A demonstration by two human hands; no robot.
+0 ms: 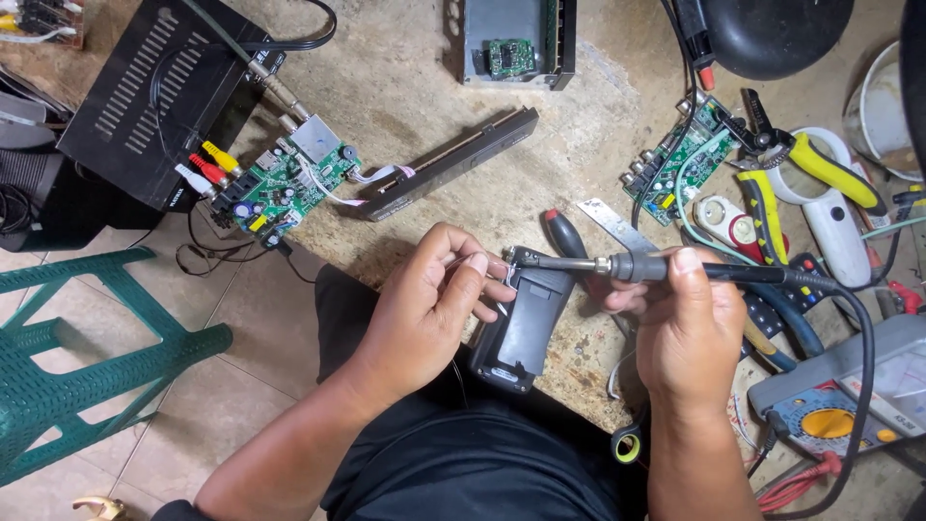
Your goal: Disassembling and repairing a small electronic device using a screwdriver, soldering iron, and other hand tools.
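Clearly we grip the soldering iron by its dark handle in our right hand, fingers wrapped tight; its tip is hot. Our left hand pinches thin, bendy wire at the light, rigid black casing on the table edge.

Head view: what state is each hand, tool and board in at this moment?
Left hand: pinching thin wire at the black device.
Right hand: gripping the soldering iron.
Soldering iron: tip on the black device's top edge.
Black device: back open, overhanging bench edge.
Green circuit board: bare, cables plugged in.
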